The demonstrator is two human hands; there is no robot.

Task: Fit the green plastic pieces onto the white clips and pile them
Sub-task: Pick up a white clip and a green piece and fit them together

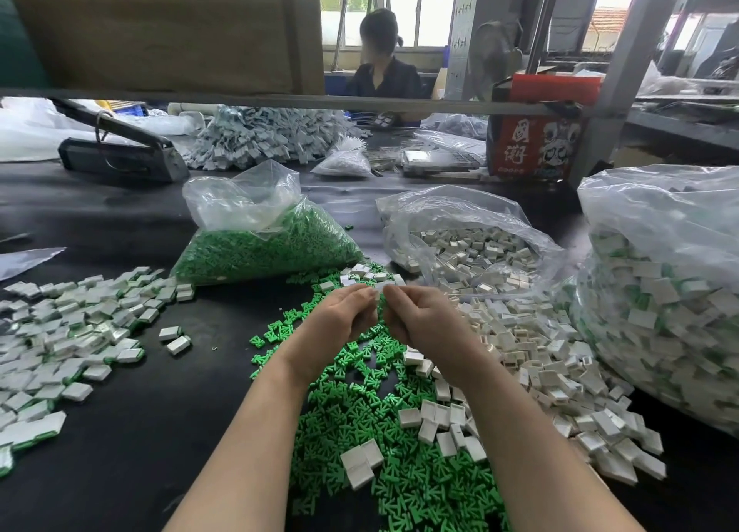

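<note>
Green piece meeting white clip (380, 287), pinched between both hands.
Left hand (344, 315) and right hand (420, 317) curl fingers around it; press squarely until seated.

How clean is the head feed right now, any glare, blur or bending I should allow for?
Head view: wide-angle bending curves the metal rail and leans the post; the windows are blown out white; glare sits on the clear bags; the left hand and right hand are sharp in even light, but the small piece at their fingers is too hidden to make out.
</note>
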